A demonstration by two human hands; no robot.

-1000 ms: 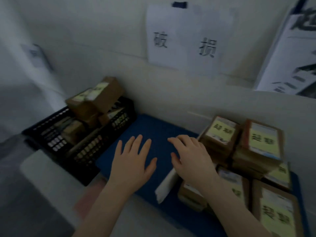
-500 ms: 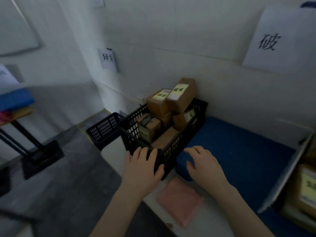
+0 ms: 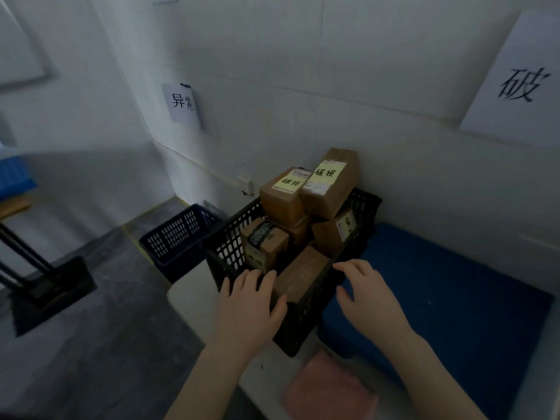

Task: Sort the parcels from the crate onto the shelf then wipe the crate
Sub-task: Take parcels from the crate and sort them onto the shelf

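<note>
A black lattice crate [image 3: 225,253] stands on the white shelf edge against the wall, filled with several brown cardboard parcels. Two parcels on top, one [image 3: 283,194] and a taller one [image 3: 328,183], carry yellow labels. A plain brown parcel [image 3: 300,275] lies at the crate's near end. My left hand [image 3: 247,310] reaches over the crate's near rim, fingers straight, holding nothing. My right hand [image 3: 368,298] hovers at the crate's right rim with relaxed, slightly bent fingers, empty. A pink cloth [image 3: 328,389] lies on the shelf below my hands.
A blue mat [image 3: 454,298] covers the shelf right of the crate. A dark blue basket [image 3: 178,237] sits on the floor to the left. Paper signs hang on the wall, one [image 3: 181,103] at left and another [image 3: 521,83] at right. A black stand base [image 3: 51,289] is far left.
My view swung left from the stacked parcels on the mat to the crate. Both hands moved from the mat to the crate's near rim.
</note>
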